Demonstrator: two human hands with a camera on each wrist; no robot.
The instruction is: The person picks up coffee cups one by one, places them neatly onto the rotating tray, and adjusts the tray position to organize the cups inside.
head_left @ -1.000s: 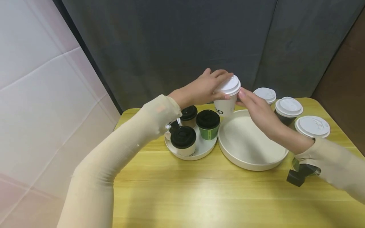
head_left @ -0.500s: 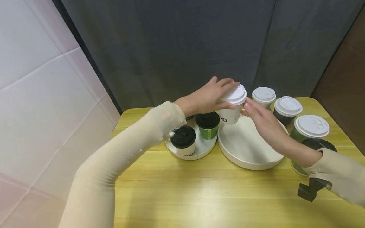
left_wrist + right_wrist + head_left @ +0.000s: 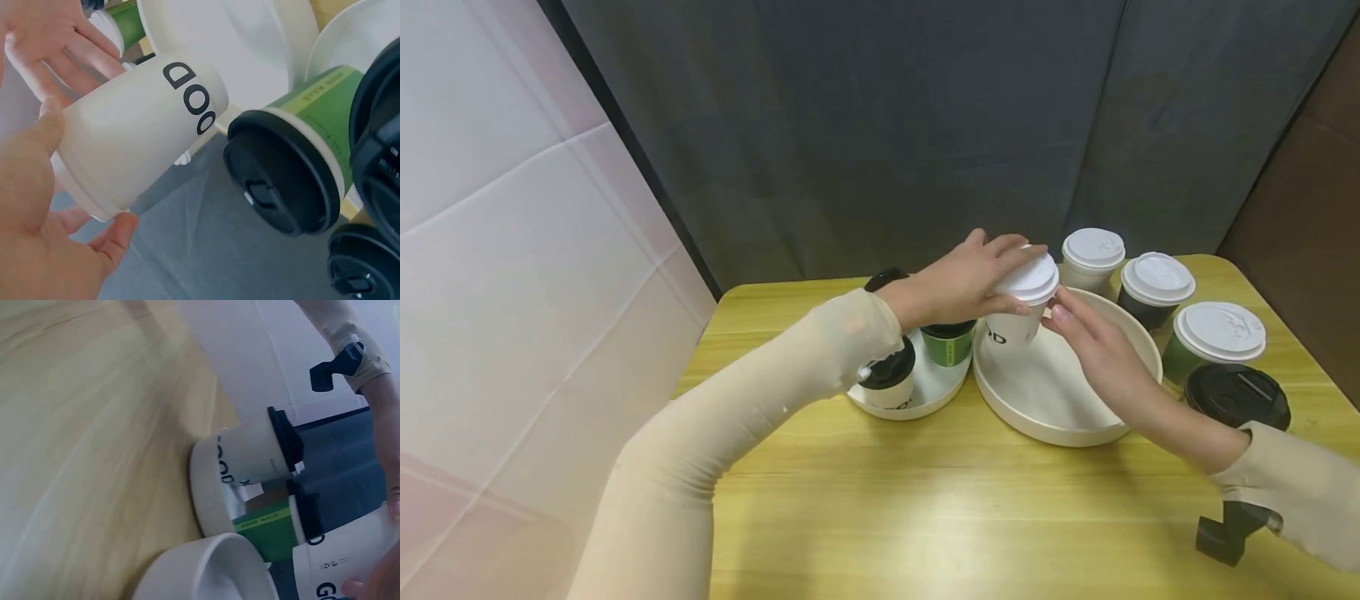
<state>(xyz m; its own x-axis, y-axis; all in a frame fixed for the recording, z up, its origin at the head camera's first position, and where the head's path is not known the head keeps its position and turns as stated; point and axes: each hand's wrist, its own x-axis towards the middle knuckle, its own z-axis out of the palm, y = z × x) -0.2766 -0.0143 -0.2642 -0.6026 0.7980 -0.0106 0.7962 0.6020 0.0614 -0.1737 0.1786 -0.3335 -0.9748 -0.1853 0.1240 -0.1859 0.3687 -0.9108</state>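
My left hand [image 3: 966, 279] grips a white paper coffee cup [image 3: 1013, 329] from above, its fingers spread over the white lid [image 3: 1037, 279] and rim. The cup is nearly upright over the back left part of a round cream tray [image 3: 1045, 433]. In the left wrist view, thumb and fingers span the lid end of the cup [image 3: 137, 134], which bears black letters. My right hand [image 3: 1101, 354] reaches in from the right, fingers mostly straight, fingertips at the cup's side. In the right wrist view, a fingertip lies against the printed wall of the cup [image 3: 344, 556].
Left of the cream tray, a smaller round tray [image 3: 928, 408] holds a green cup [image 3: 947, 350], a white cup [image 3: 891, 393] and others, black-lidded. Along the right stand white-lidded cups, white [image 3: 1090, 258], dark [image 3: 1153, 287] and green [image 3: 1217, 333], and a black-lidded cup [image 3: 1236, 396] beside my right forearm.
Both hands have come down and slightly right with the white cup, from above the cream tray's back edge to lower over its left part. The right forearm has shifted toward me, uncovering the black-lidded cup.
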